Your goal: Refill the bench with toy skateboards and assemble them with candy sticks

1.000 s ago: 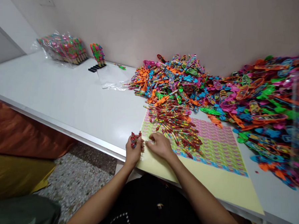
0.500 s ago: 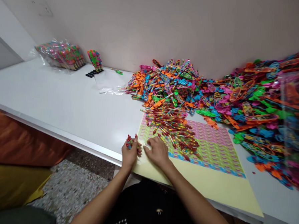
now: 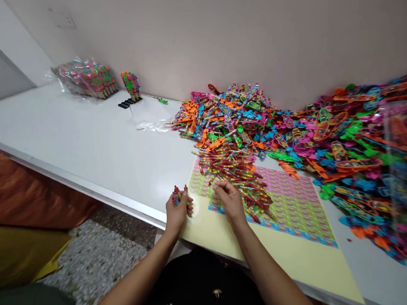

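Wrapped in my left hand (image 3: 177, 211) is a small bunch of slim pencil-like sticks (image 3: 175, 195), their red ends pointing up past the thumb. My right hand (image 3: 232, 203) reaches to the near left edge of a pile of the same red and yellow-green patterned sticks (image 3: 237, 165). Thumb and forefinger are brought together there, close to a small red end; what they pinch is too small to make out. Under the pile and both hands lies a printed sheet (image 3: 290, 189) in pink, green and blue with a plain yellow margin.
Behind the sticks is a large heap of colourful plastic pieces (image 3: 226, 112), running on to more pieces (image 3: 354, 142) at the right. Clear plastic bag (image 3: 86, 79), black holder (image 3: 129, 103) with coloured toys, and thin plastic film (image 3: 153, 122) are on the white table (image 3: 88, 133).
My right hand has moved away from my left, right and up to the sticks, its fingers closing to a pinch. My left hand stays put with its bunch.
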### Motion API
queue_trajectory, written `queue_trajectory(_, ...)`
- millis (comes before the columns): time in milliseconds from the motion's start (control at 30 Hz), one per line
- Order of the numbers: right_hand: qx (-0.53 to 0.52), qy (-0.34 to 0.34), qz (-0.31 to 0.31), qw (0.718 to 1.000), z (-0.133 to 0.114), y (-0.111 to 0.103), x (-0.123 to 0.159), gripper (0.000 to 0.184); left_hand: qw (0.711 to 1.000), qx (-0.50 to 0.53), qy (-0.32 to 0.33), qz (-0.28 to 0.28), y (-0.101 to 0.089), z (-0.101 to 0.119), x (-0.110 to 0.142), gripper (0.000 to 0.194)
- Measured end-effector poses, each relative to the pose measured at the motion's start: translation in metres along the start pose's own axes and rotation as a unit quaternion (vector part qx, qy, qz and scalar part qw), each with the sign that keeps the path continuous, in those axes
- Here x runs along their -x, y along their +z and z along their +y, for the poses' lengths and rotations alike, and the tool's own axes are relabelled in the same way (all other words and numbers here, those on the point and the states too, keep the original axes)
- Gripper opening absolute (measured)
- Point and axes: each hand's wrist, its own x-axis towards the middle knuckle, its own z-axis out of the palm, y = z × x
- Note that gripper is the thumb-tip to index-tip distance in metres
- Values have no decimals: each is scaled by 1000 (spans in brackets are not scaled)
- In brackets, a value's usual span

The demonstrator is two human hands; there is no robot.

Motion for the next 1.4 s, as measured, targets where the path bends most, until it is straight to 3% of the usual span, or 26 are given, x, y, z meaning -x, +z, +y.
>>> queue_trajectory(100,124,-181,58,974,-22,2,17,16,999,28,20,-23,8,16,11,49)
queue_trajectory(200,242,-364,70,897,-42,5,32,13,995,61,41,-63,18,32,24,46)
queue_trajectory(300,295,-429,79,850,-52,7,38,12,995,54,55,-57,26,40,35,42)
queue_trajectory(867,363,-434,43,823,-57,5,39,11,994,23,102,-31,31,42,43,38)
queue_trajectory(1200,359,-423,6,832,-58,3,38,16,993,31,107,-36,30,38,40,37)
queue_trajectory(1300,326,-408,-8,853,-58,1,36,19,994,50,86,-48,29,34,36,36)
queue_trajectory(1400,252,-319,19,913,-59,-1,30,27,989,103,58,-86,29,29,33,31)
